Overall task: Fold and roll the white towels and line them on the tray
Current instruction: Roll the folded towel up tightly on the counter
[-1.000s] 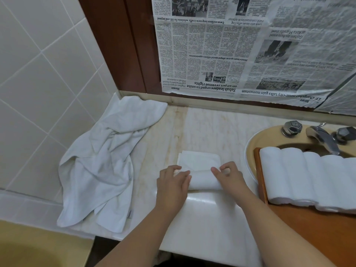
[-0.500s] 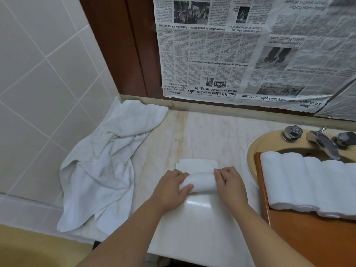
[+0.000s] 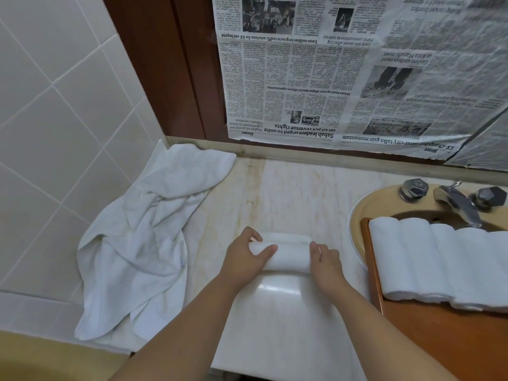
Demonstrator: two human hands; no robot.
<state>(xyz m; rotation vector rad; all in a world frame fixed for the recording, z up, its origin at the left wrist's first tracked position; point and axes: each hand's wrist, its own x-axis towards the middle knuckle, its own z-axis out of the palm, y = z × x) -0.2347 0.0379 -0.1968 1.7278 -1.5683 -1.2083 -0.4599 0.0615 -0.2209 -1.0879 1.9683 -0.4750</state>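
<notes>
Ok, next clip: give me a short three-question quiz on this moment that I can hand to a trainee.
1. True or false: the towel roll under the hands already lies on the wooden tray.
2. Multiple choice: where is the loose, unfolded white towel? A) in the sink B) on the counter by the tiled wall C) on the tray
3. Fill in: the left hand and right hand each grip one ____ of the roll.

Key
1. False; it lies on the marble counter, left of the tray.
2. B.
3. End.
</notes>
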